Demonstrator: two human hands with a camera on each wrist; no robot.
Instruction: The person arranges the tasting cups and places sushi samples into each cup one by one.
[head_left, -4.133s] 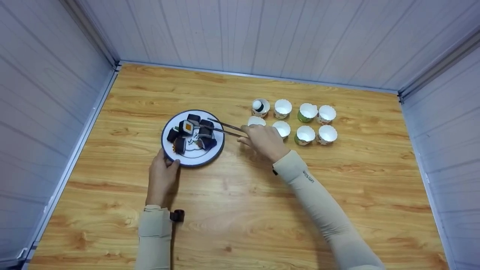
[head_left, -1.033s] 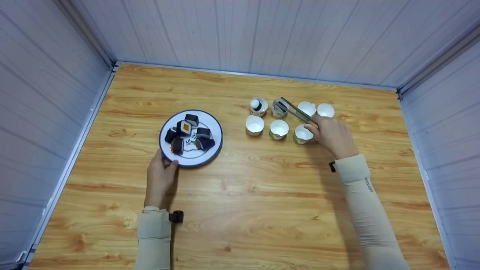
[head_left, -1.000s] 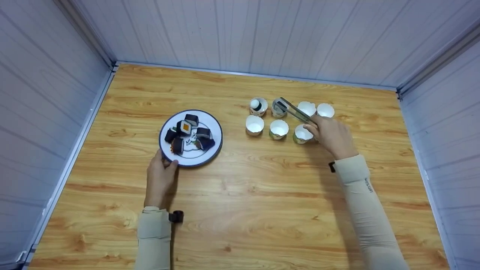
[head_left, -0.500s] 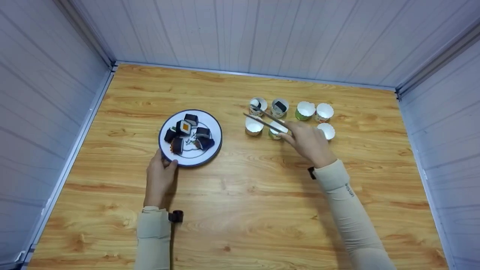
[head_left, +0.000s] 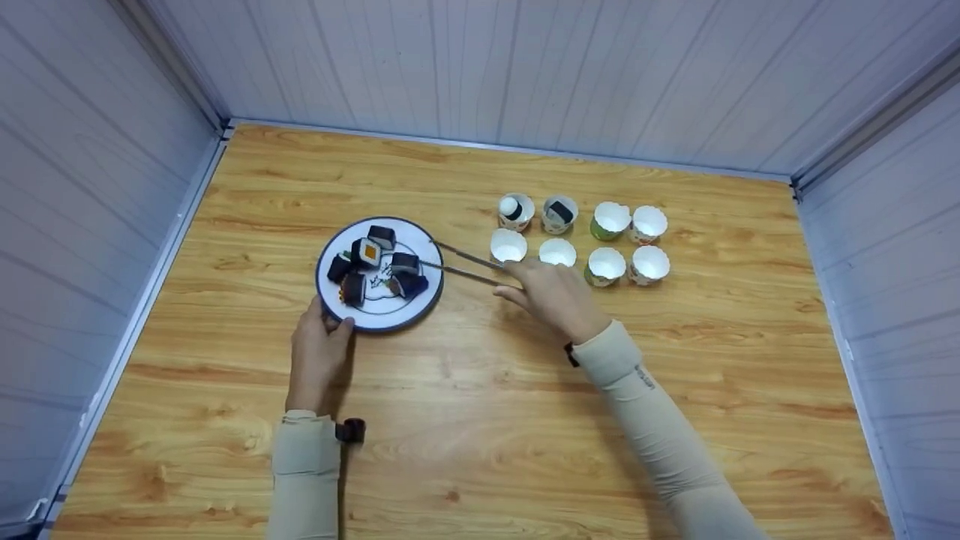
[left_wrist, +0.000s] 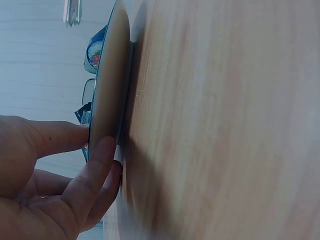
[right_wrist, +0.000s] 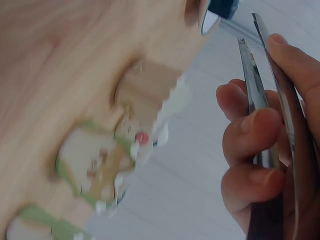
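A white plate with a blue rim (head_left: 382, 321) bears several dark-wrapped sushi pieces, one with an orange centre (head_left: 367, 253). The left hand (head_left: 318, 356) grips the plate's near-left edge; in the left wrist view, the thumb lies on the rim and the fingers (left_wrist: 92, 180) are underneath. Metal tongs (head_left: 469, 276) are held in the right hand (head_left: 559, 296), their tips apart over the plate's right side, close to a dark piece (head_left: 406, 263). The right wrist view shows nothing between the tong tips. Whether a tip touches the piece cannot be told.
Several paper cups stand in two rows at the right. The back-left cup (head_left: 526, 221) holds a white-and-black piece (head_left: 511, 208); the cup beside it (head_left: 560, 227) holds a dark piece (head_left: 560, 211). Pale panels (head_left: 465, 67) wall the wooden table (head_left: 442, 450).
The right hand has moved left from the cups to the plate with the tongs. A dark piece from the plate now lies in the second back cup. The left hand has stayed at the plate.
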